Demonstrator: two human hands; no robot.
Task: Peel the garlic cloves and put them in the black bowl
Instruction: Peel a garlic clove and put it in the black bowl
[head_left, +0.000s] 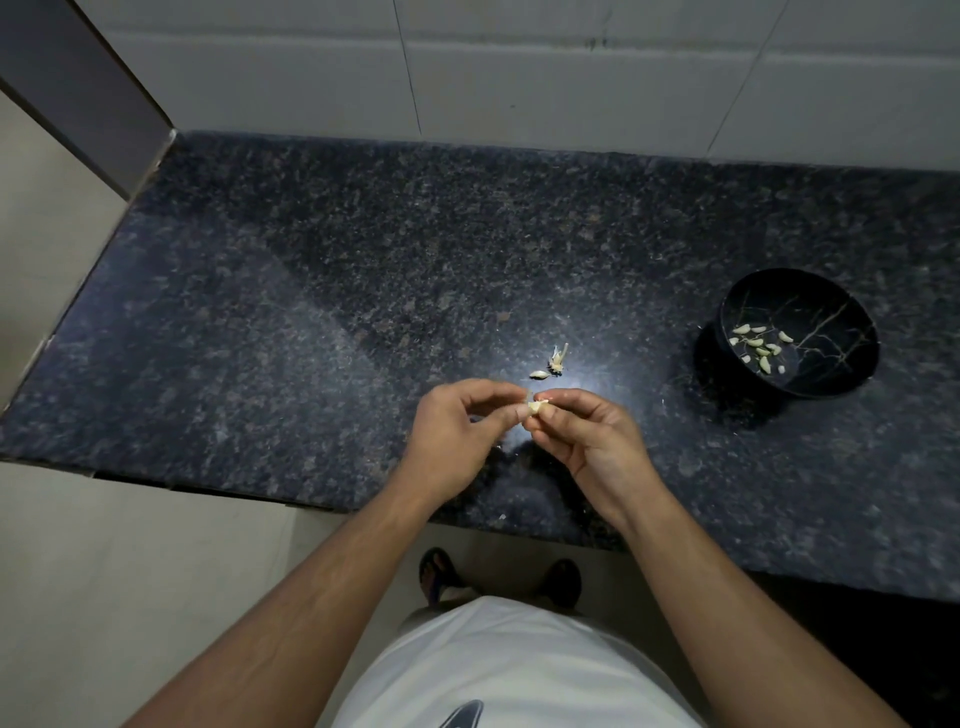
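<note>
Dark speckled stone makes up the table (311, 291) I stand at, with pale wall tiles (519, 67) rising behind it and a light floor (130, 571) below its near edge. Both my hands meet above the middle of the table, close to its front edge. My left hand (457, 436) has its fingers curled, thumb and forefinger pinching one side of a garlic clove (535, 408), while my right hand (587, 436) pinches the other side of that same clove between thumb and fingertips. The clove sits right between the two hands, held off the stone. Just beyond my fingertips, on the table, lie a small unpeeled clove (538, 373) and, touching or nearly touching it, a scrap of garlic stem and skin (558, 359). Well off to the right of my right hand stands the black bowl (831, 374), tipped slightly toward me in this wide view, with a scatter of peeled cloves (759, 347) lying on its bottom. Below my forearms I see my white shirt (493, 665) and my sandalled feet (441, 574) on the floor.
</note>
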